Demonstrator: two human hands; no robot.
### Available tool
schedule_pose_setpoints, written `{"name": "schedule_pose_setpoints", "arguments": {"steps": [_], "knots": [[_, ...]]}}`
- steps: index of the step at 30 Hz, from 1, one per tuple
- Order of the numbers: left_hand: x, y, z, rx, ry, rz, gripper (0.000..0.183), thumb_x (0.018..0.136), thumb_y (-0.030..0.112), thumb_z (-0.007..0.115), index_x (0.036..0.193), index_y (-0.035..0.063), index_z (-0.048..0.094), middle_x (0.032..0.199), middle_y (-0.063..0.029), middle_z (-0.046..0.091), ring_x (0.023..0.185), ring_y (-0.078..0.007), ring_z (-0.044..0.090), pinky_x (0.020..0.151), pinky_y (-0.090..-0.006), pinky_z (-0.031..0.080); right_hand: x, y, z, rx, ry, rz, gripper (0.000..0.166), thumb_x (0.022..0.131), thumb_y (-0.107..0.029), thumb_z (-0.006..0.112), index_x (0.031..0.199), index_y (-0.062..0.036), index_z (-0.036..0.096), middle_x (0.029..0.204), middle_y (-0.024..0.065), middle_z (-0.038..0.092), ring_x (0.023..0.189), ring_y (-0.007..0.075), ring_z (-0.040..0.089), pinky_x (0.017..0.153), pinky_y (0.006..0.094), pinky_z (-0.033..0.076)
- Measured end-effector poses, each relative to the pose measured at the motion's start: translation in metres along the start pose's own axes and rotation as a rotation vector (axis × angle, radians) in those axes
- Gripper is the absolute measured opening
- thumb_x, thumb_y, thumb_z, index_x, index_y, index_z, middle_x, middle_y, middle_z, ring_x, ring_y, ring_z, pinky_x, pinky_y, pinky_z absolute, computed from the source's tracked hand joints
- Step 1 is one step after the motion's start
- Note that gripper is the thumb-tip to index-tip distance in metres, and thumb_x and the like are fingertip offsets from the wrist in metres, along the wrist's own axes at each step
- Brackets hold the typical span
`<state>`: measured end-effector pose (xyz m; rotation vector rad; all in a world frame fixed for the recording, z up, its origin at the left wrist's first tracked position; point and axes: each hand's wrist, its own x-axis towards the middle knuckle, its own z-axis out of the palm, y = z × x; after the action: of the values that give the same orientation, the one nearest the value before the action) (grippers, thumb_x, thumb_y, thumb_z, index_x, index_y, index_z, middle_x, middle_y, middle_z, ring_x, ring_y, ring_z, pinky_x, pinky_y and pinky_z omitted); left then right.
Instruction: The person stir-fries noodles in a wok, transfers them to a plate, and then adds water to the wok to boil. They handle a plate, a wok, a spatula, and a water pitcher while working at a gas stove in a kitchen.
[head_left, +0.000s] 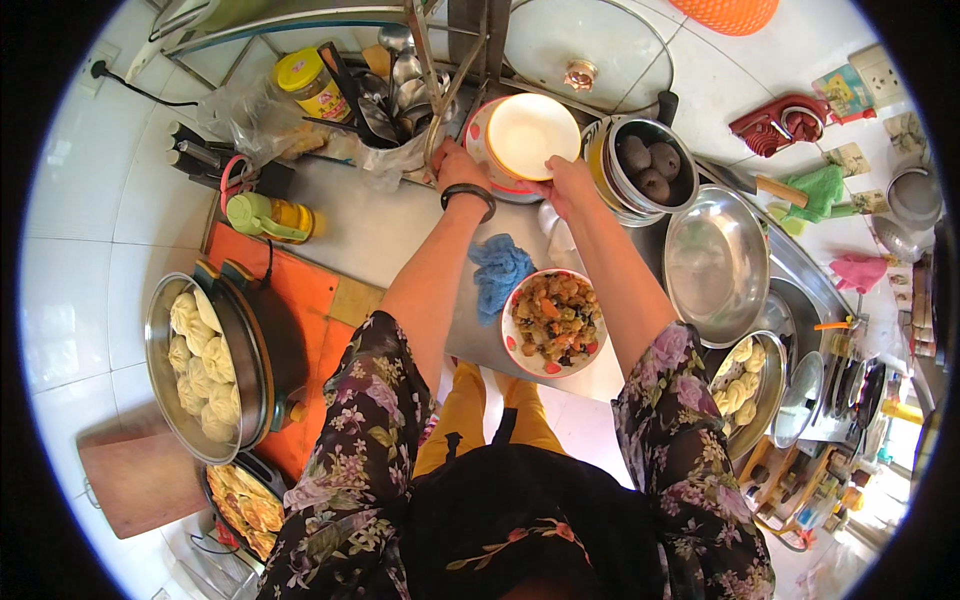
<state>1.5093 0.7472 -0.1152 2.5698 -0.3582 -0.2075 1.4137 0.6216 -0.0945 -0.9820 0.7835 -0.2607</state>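
Note:
My right hand (568, 184) grips the near right rim of a white bowl (534, 136), its thumb on the edge and fingers underneath. That bowl sits over larger red-rimmed bowls (475, 133). At the stack's left side is my left hand (460, 169), beside a metal rack post (435, 124); its fingertips are hidden, and I cannot tell what it grips. A dark bangle (487, 202) circles the left wrist. Between my forearms lie a crumpled blue cloth (498, 274) and a bowl of cooked vegetables (556, 322) near the counter's front edge.
Steel bowls with dark round items (649, 169) and a large steel basin (716, 266) stand right. Left are an oil bottle (274, 218), a knife block (259, 176), and an electric pot with a pan of buns (204, 360). Behind are a utensil holder (394, 154) and glass lid (600, 37).

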Motion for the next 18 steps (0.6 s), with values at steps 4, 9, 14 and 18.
{"name": "schedule_pose_setpoints", "arguments": {"steps": [4,9,14,18], "knots": [[0.005,0.004,0.003,-0.032,-0.021,-0.068,0.054,0.082,0.013,0.064,0.126,-0.0050,0.040,0.110,-0.0249,0.061,0.104,-0.0341,0.061,0.091,-0.0387,0.047,-0.042,-0.017,0.003,0.087,-0.036,-0.023,0.041,0.087,-0.003,0.040,0.124,0.0146,0.035,0.111,0.0280,0.056,0.084,0.0419,0.066,0.068,0.0407,0.061],[0.036,-0.031,0.042,-0.038,0.099,-0.004,0.041,0.077,0.014,0.063,0.113,-0.0045,0.054,0.114,-0.0238,0.060,0.109,-0.0338,0.058,0.094,-0.0392,0.045,-0.095,-0.028,-0.004,0.025,-0.066,-0.017,0.042,0.086,-0.003,0.042,0.125,0.0117,0.037,0.106,0.0264,0.058,0.078,0.0373,0.067,0.061,0.0375,0.060],[0.041,-0.023,0.018,-0.332,-0.189,-0.118,0.035,0.078,0.010,0.060,0.110,-0.0038,0.053,0.088,-0.0179,0.067,0.076,-0.0286,0.067,0.064,-0.0352,0.054,-0.125,-0.027,-0.025,0.035,-0.044,0.033,0.045,0.086,-0.002,0.042,0.129,0.0077,0.035,0.111,0.0237,0.057,0.085,0.0318,0.067,0.061,0.0385,0.062],[0.017,0.003,-0.029,-0.700,-0.558,-0.448,0.036,0.083,0.010,0.052,0.117,0.0063,0.044,0.061,-0.0075,0.059,0.044,-0.0136,0.052,0.037,-0.0287,0.041,-0.158,-0.036,-0.041,0.094,-0.022,0.027,0.042,0.086,-0.005,0.046,0.125,0.0089,0.038,0.104,0.0218,0.059,0.080,0.0281,0.067,0.058,0.0339,0.059]]}}
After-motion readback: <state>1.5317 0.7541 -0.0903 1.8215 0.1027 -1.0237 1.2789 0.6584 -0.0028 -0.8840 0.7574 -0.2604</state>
